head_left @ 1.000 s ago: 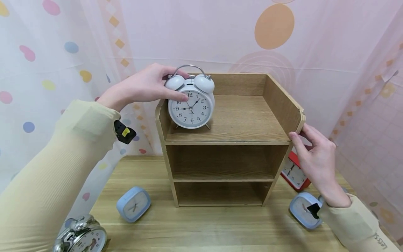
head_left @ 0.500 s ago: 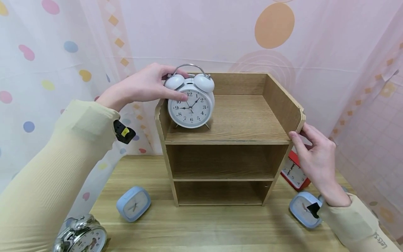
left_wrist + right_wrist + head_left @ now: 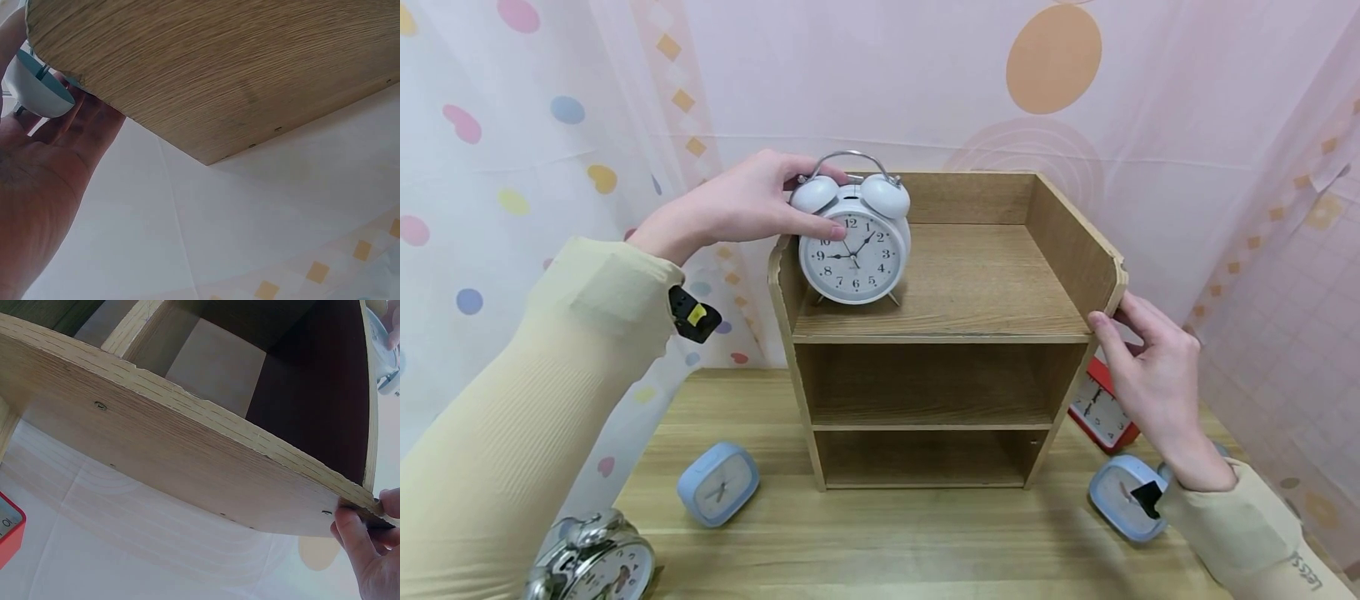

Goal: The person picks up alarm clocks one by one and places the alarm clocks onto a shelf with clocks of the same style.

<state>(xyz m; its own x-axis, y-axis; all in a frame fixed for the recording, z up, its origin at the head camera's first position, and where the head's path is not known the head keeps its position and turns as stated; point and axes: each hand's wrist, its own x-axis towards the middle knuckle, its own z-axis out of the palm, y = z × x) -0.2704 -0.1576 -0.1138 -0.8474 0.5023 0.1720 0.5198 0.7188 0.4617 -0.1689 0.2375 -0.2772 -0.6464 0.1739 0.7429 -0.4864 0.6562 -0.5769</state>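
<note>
Gripping the white clock (image 3: 859,265), upright at ten o'clock atop the shelf (image 3: 981,279), my left hand (image 3: 747,202) has its thumb in front. My right hand (image 3: 1156,375) pinches the shelf's edge at three.

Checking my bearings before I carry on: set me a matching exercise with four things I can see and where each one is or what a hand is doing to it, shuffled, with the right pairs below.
Things
1. white alarm clock
2. red clock
3. silver clock
4. wooden shelf unit

Places and states
A. in the lower left corner of the head view, cut off by the picture's edge
B. pinched at one edge by the right hand
C. on the table, partly hidden in the head view
D. held by the left hand

Right pairs
1-D, 2-C, 3-A, 4-B
</note>
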